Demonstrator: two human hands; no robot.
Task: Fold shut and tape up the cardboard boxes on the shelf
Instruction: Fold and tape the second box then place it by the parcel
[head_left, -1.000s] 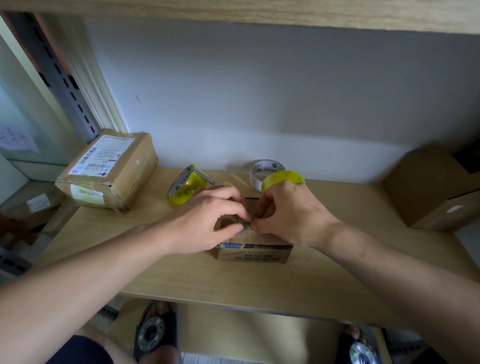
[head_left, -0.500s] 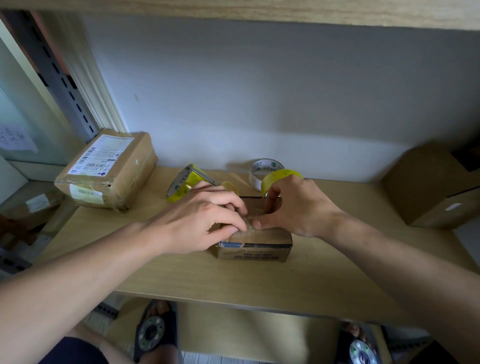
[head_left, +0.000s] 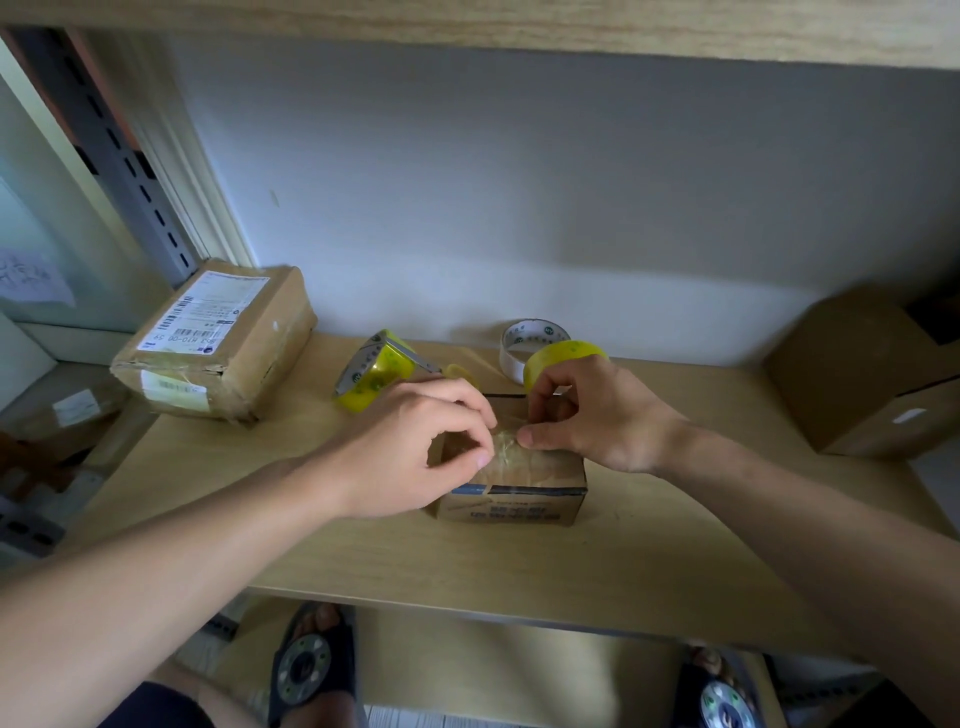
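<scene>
Hands meet atop small box (head_left: 511, 506). Left hand (head_left: 415, 447) and right hand (head_left: 587, 415) each pinch crumpled tape (head_left: 503, 447).

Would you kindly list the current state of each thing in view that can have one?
small box: flaps folded shut, tape across its top
left hand: pinches tape on the small box
right hand: pinches the same tape
labelled parcel: closed, taped
tape dispenser: lying tilted on the shelf
brown box: closed as far as visible
</scene>
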